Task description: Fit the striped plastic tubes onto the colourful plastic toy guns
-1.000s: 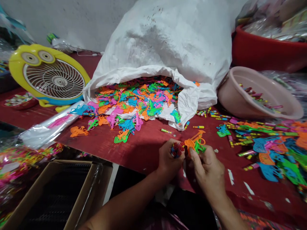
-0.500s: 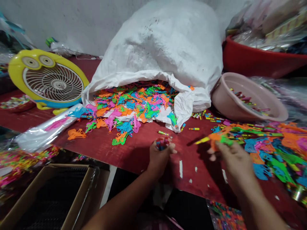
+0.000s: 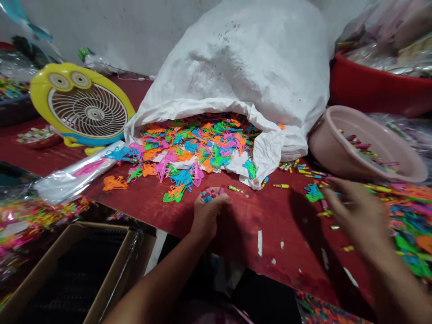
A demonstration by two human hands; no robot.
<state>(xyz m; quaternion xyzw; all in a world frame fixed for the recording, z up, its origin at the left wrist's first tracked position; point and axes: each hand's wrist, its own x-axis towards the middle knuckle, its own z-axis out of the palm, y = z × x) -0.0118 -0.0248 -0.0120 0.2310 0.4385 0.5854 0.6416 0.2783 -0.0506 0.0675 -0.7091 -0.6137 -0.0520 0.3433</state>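
My left hand (image 3: 206,216) is closed around a bunch of small red and blue tubes (image 3: 208,194), held just above the red tabletop. My right hand (image 3: 362,213) is over the right side of the table, smeared by motion, so its fingers and anything in them cannot be made out. Close to its fingertips lie a green and blue plastic piece (image 3: 313,192) and several small printed tubes. To its right spreads a heap of flat colored plastic pieces (image 3: 410,245). A large white sack (image 3: 243,67) spills more such pieces (image 3: 202,144) onto the table.
A pink basin (image 3: 371,139) with small tubes inside stands behind my right hand, in front of a red tub (image 3: 381,85). At left are a yellow fan (image 3: 94,112), a clear plastic bag (image 3: 74,175) and a cardboard box (image 3: 111,270) below the table edge.
My right hand has moved right and no longer shows the orange and green pieces it held. My left hand, still around its tubes, sits further left in view. The camera has turned slightly.
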